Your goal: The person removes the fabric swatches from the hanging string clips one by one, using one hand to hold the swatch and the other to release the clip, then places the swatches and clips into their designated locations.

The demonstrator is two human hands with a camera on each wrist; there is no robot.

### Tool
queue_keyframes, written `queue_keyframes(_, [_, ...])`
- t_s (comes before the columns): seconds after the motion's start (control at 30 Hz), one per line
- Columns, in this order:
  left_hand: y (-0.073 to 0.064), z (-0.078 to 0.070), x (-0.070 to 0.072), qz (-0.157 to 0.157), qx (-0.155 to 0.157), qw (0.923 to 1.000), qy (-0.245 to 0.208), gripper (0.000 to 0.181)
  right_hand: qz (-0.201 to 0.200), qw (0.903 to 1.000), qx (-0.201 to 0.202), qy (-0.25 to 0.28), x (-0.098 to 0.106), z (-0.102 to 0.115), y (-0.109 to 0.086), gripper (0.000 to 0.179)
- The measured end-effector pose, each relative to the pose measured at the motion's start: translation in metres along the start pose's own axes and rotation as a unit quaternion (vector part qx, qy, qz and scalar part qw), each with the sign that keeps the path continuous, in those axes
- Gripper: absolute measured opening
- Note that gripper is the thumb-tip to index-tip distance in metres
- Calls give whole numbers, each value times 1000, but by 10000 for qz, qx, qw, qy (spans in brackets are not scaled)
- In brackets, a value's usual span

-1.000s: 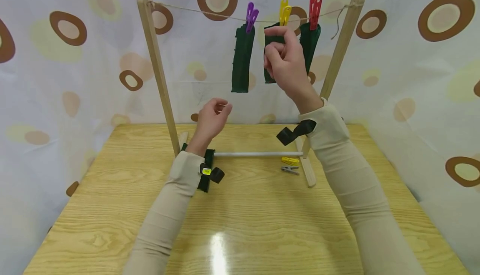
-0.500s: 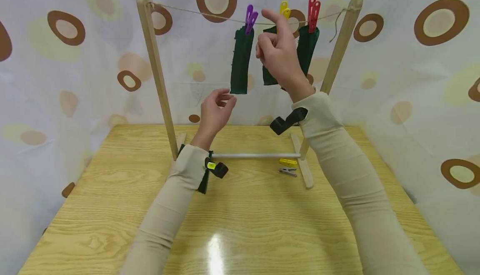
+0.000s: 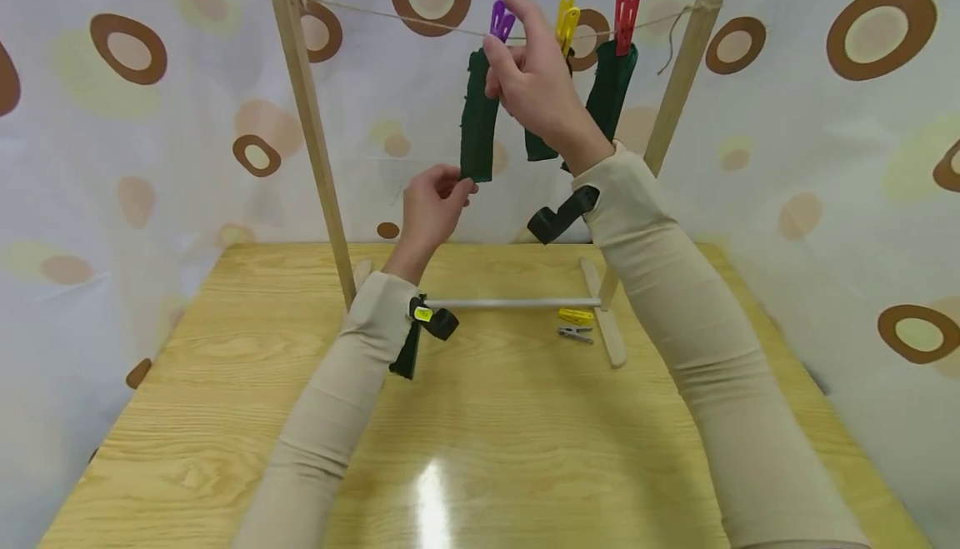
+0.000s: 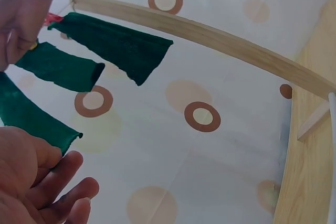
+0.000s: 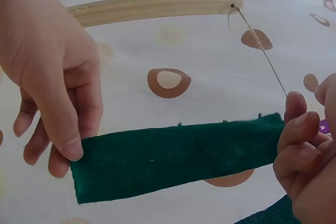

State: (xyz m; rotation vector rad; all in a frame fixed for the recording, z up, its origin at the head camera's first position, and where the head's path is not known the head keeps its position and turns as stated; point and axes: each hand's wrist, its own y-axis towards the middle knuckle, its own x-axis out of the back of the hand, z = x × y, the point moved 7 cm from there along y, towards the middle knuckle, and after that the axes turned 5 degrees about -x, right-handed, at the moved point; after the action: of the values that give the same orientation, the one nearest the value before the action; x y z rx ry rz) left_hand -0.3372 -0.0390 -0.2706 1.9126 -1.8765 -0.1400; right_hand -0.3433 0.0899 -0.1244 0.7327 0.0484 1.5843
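Note:
My left hand [image 3: 435,207] pinches the lower left corner of a dark green cloth strip [image 3: 477,132] between thumb and fingers. This strip hangs from a twine line under a purple clothespin [image 3: 501,22]. Up at that clothespin, my right hand [image 3: 540,82] has its thumb and index finger on either side of the handles, and the other fingers curl in by the strip's top. In the right wrist view the strip [image 5: 173,158] stretches between both hands, the clothespin mostly hidden. Two more green strips hang to the right, under a yellow clothespin [image 3: 567,24] and a red clothespin [image 3: 627,20].
Wooden posts, left [image 3: 311,132] and right [image 3: 684,82], hold up the twine [image 3: 405,16]. A white rod [image 3: 510,304] joins them low down. A yellow clothespin [image 3: 575,316] and a grey clothespin [image 3: 576,333] lie on the table. Green cloth [image 3: 406,357] lies by my left wrist.
My right hand has moved left from the middle strip to the purple clothespin. My left hand has risen to the left strip's bottom corner and taken hold of it.

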Motion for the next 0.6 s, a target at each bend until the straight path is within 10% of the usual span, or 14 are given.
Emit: queue_keyframes(0.6, [-11, -3, 3, -76, 127, 9989, -437, 21, 6, 9973, -272, -679, 12, 11, 7, 42])
